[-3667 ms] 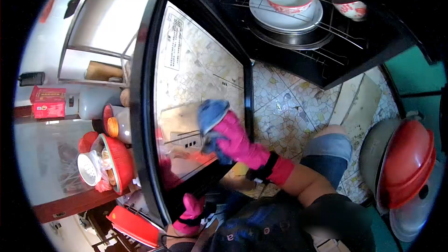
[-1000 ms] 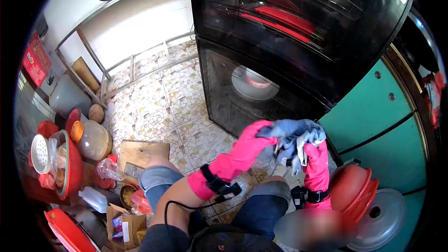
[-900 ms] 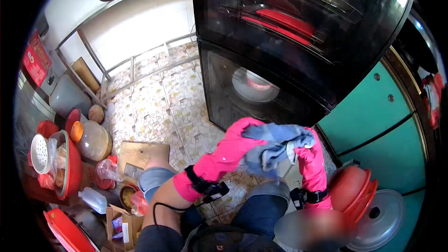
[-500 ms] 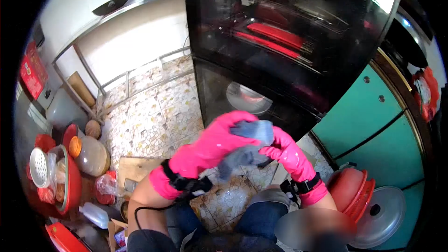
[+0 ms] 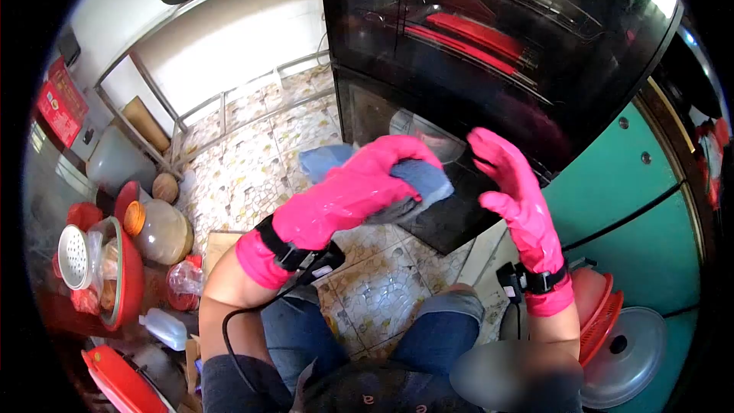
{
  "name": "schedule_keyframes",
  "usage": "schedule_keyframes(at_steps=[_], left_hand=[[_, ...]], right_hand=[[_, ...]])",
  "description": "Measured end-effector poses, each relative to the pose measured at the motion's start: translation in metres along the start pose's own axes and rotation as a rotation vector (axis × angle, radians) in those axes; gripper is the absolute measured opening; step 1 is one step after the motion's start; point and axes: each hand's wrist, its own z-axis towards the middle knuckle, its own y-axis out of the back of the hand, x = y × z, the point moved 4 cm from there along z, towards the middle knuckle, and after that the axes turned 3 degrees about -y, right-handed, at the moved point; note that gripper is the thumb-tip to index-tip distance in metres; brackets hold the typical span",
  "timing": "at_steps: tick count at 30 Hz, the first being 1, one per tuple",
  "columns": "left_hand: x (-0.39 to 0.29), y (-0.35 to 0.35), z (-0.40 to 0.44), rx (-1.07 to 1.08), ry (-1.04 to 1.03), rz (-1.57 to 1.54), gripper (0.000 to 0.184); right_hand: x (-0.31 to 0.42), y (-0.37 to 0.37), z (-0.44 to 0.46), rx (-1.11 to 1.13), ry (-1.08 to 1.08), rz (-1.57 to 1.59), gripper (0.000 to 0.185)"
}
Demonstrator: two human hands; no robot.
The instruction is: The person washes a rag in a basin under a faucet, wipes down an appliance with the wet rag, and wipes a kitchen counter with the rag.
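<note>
My left hand (image 5: 355, 183), in a long pink rubber glove, is closed around a bunched blue-grey cloth (image 5: 424, 181). Part of the cloth sticks out behind the hand on its left side. My right hand (image 5: 511, 180), gloved in the same pink, is raised with its fingers apart and nothing in them, to the right of the cloth. Both hands are in front of a black glass-doored cabinet (image 5: 489, 107). Its doors are closed, and red items and a pale plate show through the glass.
Green cupboard doors (image 5: 612, 176) stand at the right, above red baskets (image 5: 602, 317) and a glass lid (image 5: 631, 363). At the left are a jar with an orange cap (image 5: 164, 231), a red basin (image 5: 131, 275) and a metal frame (image 5: 222, 118). Mosaic tile flooring (image 5: 375, 291) shows between the knees.
The lower cabinet door, open earlier, is now closed. Both hands were on the cloth; the right has let go and moved right and up, while the left keeps the cloth and has turned.
</note>
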Motion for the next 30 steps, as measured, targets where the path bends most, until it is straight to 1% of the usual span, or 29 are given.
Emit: schedule_keyframes(at_steps=[1,2,4,5,7,8,9,10,11,13,14,15,16,17,18,19,20,21,22,23,24,25,26,27,28,29,30], left_hand=[[-0.003,-0.006,0.004,0.045,-0.001,-0.158,0.041],[-0.007,-0.011,0.008,0.088,-0.005,-0.316,0.042],[-0.018,-0.010,0.014,0.076,0.018,-0.356,0.042],[-0.024,-0.008,0.017,0.063,0.035,-0.400,0.043],[-0.035,0.000,0.019,0.060,0.039,-0.370,0.044],[-0.039,0.003,0.017,0.068,0.094,-0.264,0.046],[-0.039,0.005,0.015,0.077,0.149,-0.160,0.047],[-0.036,0.009,0.013,0.075,0.089,0.131,0.050],[-0.034,0.009,0.009,0.076,0.092,0.131,0.050],[-0.032,0.010,-0.001,0.053,0.120,0.673,0.051],[-0.021,0.006,-0.009,0.006,-0.017,0.707,0.051],[-0.014,0.001,-0.017,-0.044,-0.163,0.748,0.052],[-0.026,-0.011,-0.012,0.013,-0.123,0.659,0.053],[-0.024,-0.021,-0.011,0.003,-0.121,0.548,0.053],[-0.032,-0.031,-0.005,0.016,-0.153,0.478,0.054],[-0.042,-0.037,0.001,0.029,-0.185,0.405,0.055],[-0.049,-0.038,0.004,0.014,-0.213,0.427,0.055],[-0.053,-0.037,0.006,-0.006,-0.192,0.441,0.052],[-0.056,-0.035,0.007,-0.023,-0.166,0.453,0.049],[-0.061,-0.032,0.007,-0.031,-0.183,0.469,0.049],[-0.064,-0.029,0.006,-0.021,-0.159,0.696,0.046],[-0.065,-0.026,0.003,-0.012,-0.129,0.918,0.044],[-0.063,-0.021,0.003,-0.066,-0.173,0.954,0.039],[-0.059,-0.018,0.004,-0.068,-0.179,0.957,0.039],[-0.057,-0.011,0.006,-0.157,-0.165,1.058,0.036],[-0.056,-0.004,0.009,-0.251,-0.151,1.157,0.033],[-0.056,0.005,0.015,-0.305,-0.115,1.197,0.029]], right_hand=[[-0.005,-0.009,0.005,0.001,0.028,0.034,0.093],[-0.010,-0.019,0.010,0.055,0.007,0.095,0.094],[-0.013,-0.032,0.012,0.199,-0.069,0.219,0.093],[-0.018,-0.036,0.005,0.194,-0.153,0.222,0.071],[-0.030,-0.030,-0.001,0.277,-0.361,0.134,0.044],[-0.031,-0.025,-0.004,0.284,-0.362,0.141,0.044],[-0.029,-0.015,-0.005,0.217,-0.283,0.072,0.038],[-0.027,-0.005,-0.007,0.147,-0.202,0.002,0.036],[-0.031,0.005,-0.006,0.095,-0.117,0.067,0.037],[-0.014,0.027,-0.007,-0.033,-0.125,-0.076,0.039],[-0.020,0.039,-0.006,0.047,-0.168,-0.014,0.033],[-0.017,0.034,-0.010,0.047,-0.150,-0.020,0.033],[-0.011,0.021,-0.016,0.078,-0.112,-0.006,0.038],[-0.003,0.010,-0.017,0.110,-0.064,0.003,0.047],[-0.005,0.000,-0.012,0.233,-0.095,-0.135,0.069],[0.008,-0.016,-0.007,0.283,0.135,-0.201,0.065],[-0.007,-0.017,-0.006,0.271,0.194,-0.243,0.057],[-0.018,-0.016,-0.003,0.259,0.248,-0.279,0.048],[-0.010,-0.008,0.001,0.259,0.271,-0.290,0.048],[-0.002,0.007,0.005,0.270,0.301,-0.327,0.038],[0.007,0.015,0.009,0.281,0.326,-0.362,0.029],[0.016,0.015,0.012,0.284,0.339,-0.369,0.029],[0.028,0.018,0.013,0.155,0.406,-0.594,0.029],[0.041,0.021,0.011,0.018,0.466,-0.815,0.030],[0.066,0.016,0.010,-0.021,0.518,-0.911,0.032],[0.084,0.010,0.013,-0.021,0.523,-0.921,0.032],[0.099,0.003,0.019,-0.046,0.502,-1.005,0.032]])
